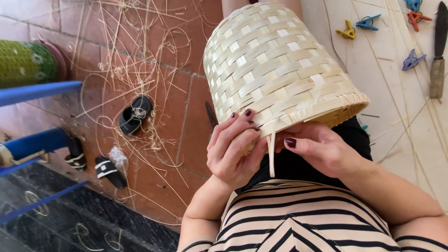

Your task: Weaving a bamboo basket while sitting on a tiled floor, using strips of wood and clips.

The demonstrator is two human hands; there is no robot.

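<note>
A woven basket (275, 65) of pale flat strips is held upside down over the lap, its rim tilted toward the body and its base pointing away. The left hand (233, 149) is curled around the near rim, fingertips pressed on the outer weave and thumb tucked beneath. The right hand (322, 149) is cupped at the rim from the other side, its thumb laid toward a loose strip (271, 156) that hangs down between the two hands; whether the strip is actually pinched cannot be told. The step appears to be the finishing of the rim, and it is best done with the rim held steady by the left hand while the free end is drawn snug and flat, without kinking, along the neighbouring strips.

On the tiled floor (186, 107) to the left, tangled shavings (135, 74) are scattered around a dark sandal (135, 114) and two striped slippers (109, 171). Blue rails (39, 91) of a piece of furniture stand at the far left. On the pale mat (396, 116) to the right lie coloured clips (368, 22) and a long knife (438, 51), well apart from the hands. Nothing is seen to block the rim, though the inside of the basket is hidden.
</note>
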